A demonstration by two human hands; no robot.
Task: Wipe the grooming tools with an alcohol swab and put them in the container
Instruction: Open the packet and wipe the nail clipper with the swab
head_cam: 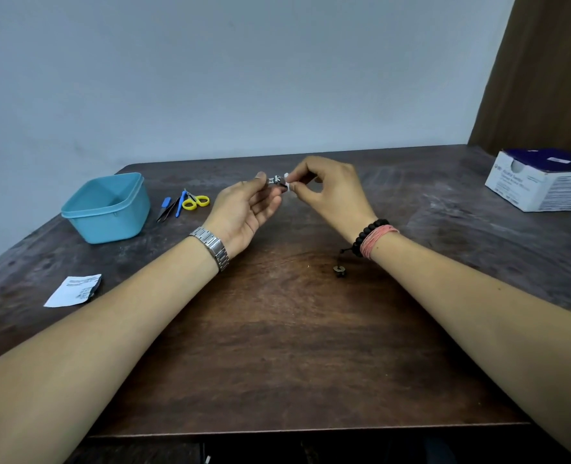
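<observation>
Above the middle of the table my left hand (248, 209) pinches a small metal nail clipper (276, 180) between thumb and fingers. My right hand (331, 192) pinches a white alcohol swab (289, 186) folded around the clipper's right end. The teal plastic container (108, 209) stands open at the left. Beside it on the table lie yellow-handled scissors (195, 201), a blue-handled tool (180, 204), dark tweezers (168, 212) and a small blue piece (166, 202).
A torn white swab wrapper (74, 291) lies near the table's left edge. A white and blue box of swabs (543, 179) sits at the far right. A brown curtain (545, 72) hangs behind it. The dark wooden table (294, 346) meets a pale wall.
</observation>
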